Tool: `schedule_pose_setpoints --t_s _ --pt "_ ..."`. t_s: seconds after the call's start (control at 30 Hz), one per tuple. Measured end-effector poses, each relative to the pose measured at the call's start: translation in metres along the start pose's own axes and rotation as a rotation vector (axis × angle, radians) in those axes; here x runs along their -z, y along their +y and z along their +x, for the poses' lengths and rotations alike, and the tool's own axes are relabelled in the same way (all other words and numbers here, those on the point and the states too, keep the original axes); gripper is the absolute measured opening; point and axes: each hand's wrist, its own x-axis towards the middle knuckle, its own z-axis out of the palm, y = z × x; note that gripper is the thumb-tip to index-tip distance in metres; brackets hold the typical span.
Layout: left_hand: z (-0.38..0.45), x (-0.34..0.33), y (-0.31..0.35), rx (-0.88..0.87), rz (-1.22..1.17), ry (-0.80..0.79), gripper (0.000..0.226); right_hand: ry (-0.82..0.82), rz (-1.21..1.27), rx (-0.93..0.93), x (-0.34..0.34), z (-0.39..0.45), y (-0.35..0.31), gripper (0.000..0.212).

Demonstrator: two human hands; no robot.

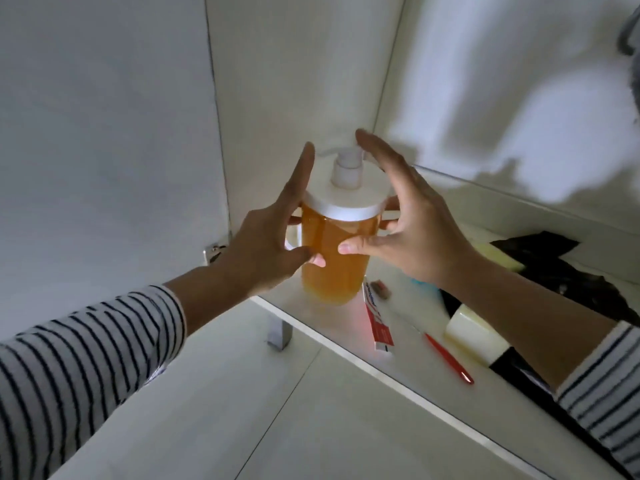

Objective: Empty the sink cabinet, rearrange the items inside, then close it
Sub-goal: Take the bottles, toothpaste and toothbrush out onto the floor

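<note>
A clear pump bottle [332, 265] of orange liquid with a white lid and pump stands upright in the left back corner of the cabinet floor [398, 351]. My left hand [263, 247] wraps its left side, thumb on the front and fingers behind. My right hand [408, 226] holds its right side, thumb on the front, fingers curled round the back below the lid. Both index fingers point up past the lid.
To the right of the bottle on the cabinet floor lie a red-and-white toothpaste tube [377, 320], a red pen-like stick [450, 362], a cream bottle [474, 336] on its side, a yellow sponge [502, 254] and a black bag [554, 268]. The open door [104, 133] hangs left on its hinge [213, 254].
</note>
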Motion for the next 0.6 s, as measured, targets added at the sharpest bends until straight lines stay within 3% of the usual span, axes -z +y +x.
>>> schedule_pose_setpoints --t_s 0.17,0.33,0.6 --pt "-0.077 0.020 -0.016 0.019 0.031 -0.003 0.126 -0.081 0.073 -0.041 -0.050 -0.040 -0.040 0.112" --pt "-0.121 0.028 -0.030 0.026 0.028 0.109 0.115 -0.071 0.025 0.101 -0.081 -0.051 -0.060 0.109" --pt "-0.159 0.024 -0.054 0.107 -0.002 0.043 0.121 -0.142 0.140 0.024 -0.123 -0.070 -0.057 0.109"
